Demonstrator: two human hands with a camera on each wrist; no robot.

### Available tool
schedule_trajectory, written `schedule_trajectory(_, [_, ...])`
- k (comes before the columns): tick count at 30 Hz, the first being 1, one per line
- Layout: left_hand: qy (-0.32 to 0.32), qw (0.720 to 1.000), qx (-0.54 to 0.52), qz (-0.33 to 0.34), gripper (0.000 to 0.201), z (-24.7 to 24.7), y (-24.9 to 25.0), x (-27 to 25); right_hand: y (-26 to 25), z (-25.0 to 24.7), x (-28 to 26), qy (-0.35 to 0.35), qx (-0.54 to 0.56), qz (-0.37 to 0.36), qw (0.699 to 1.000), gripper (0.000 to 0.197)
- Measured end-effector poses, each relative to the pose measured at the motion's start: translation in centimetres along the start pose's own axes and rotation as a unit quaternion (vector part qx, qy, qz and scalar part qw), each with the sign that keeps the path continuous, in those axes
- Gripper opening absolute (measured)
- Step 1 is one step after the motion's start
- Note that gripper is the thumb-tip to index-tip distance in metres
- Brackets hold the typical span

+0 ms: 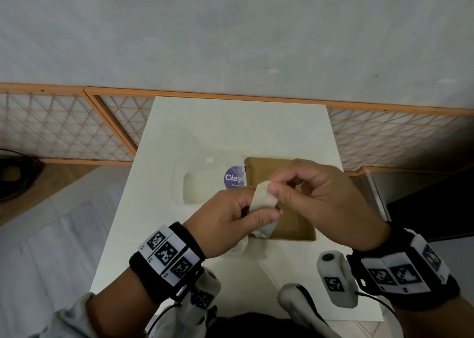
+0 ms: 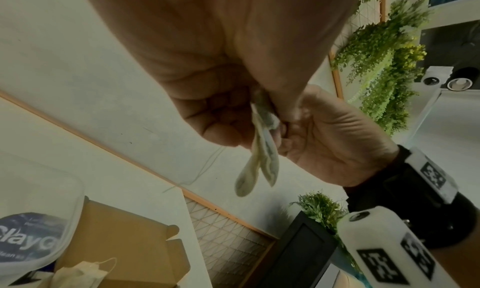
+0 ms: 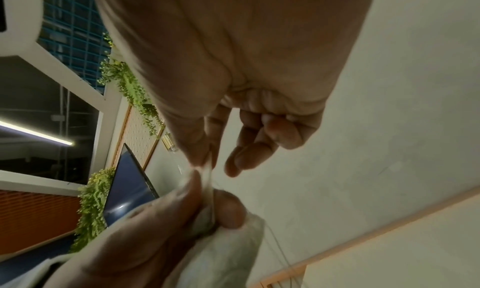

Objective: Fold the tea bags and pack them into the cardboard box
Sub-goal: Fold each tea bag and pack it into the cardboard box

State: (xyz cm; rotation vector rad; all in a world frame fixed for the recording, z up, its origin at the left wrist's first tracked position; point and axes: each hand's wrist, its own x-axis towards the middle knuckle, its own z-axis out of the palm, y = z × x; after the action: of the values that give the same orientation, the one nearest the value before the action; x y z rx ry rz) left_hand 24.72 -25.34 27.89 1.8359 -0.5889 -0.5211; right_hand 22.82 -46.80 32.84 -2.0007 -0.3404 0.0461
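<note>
A white table stands against a pale wall, with an orange-framed lattice panel on either side of it. On the table, toward its right half, lies an open brown cardboard box; the left wrist view shows its flaps turned out and another tea bag lying at its near edge. Just beside the box on its left sits a clear plastic container bearing a round purple label on which the letters "Clay" can be read. Both hands are raised above the table, over the near left part of the box. The left hand has its fingers curled and grips the lower part of a white tea bag, with the thumb laid across the bag's lower edge. The right hand pinches the upper end of the same tea bag between thumb and index finger; its remaining fingers are loosely curled and hold nothing. In the left wrist view the tea bag hangs doubled below the fingers as two flat lobes, and a thin string trails from it toward the table. Each wrist carries a black band with square coded markers, and a white camera housing is mounted beneath the right wrist.
</note>
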Motion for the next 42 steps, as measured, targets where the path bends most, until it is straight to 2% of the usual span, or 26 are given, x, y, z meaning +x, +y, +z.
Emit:
schedule_trajectory(4, [0.054,0.998,-0.041,-0.018,0.02,-0.6,-0.6,-0.4,-1.5,-2.2,-0.1,0.08,-0.024,-0.024,0.996,0.007])
schedule_trajectory(8, [0.111,0.992,-0.02,-0.058,0.035,-1.6,-1.9,0.0,-3.2,-4.2,-1.4,0.099,-0.078,-0.034,0.991,0.006])
schedule_trajectory(10, [0.131,0.989,-0.037,-0.061,0.035,-2.2,-2.1,0.3,-3.6,-4.2,-2.2,0.069,-0.068,-0.025,0.995,0.005])
schedule_trajectory(13, [0.15,0.985,-0.071,-0.052,0.032,-2.7,-2.0,0.5,-3.2,-2.8,-2.7,-0.027,0.013,0.013,0.999,0.007])
schedule_trajectory(15, [0.158,0.984,-0.076,-0.042,0.037,-2.8,-1.7,0.7,-2.1,-1.3,-2.6,-0.082,0.049,0.043,0.995,0.008])
schedule_trajectory(17, [0.167,0.981,-0.097,-0.028,0.046,-2.7,-1.3,1.0,-0.7,0.2,-2.2,-0.098,0.064,0.065,0.991,0.008])
schedule_trajectory(20, [0.174,0.976,-0.134,0.008,0.055,-2.6,-0.5,1.0,1.3,1.6,-1.3,-0.065,0.071,0.058,0.994,0.008])
schedule_trajectory(23, [0.17,0.973,-0.151,0.026,0.054,-2.4,0.1,1.0,2.3,2.1,-0.3,-0.004,0.058,0.027,0.998,0.008])
schedule_trajectory(25, [0.167,0.973,-0.161,0.025,0.052,-2.3,0.3,1.1,2.7,2.3,0.2,0.019,0.07,0.034,0.997,0.012])
schedule_trajectory(38, [0.166,0.966,-0.198,0.014,0.049,-1.9,1.0,1.3,2.8,3.3,1.3,0.041,0.127,0.059,0.989,0.009])
schedule_trajectory(42, [0.182,0.947,-0.266,0.001,0.044,-1.9,1.5,1.4,3.3,3.4,1.2,0.071,0.131,0.065,0.987,0.008])
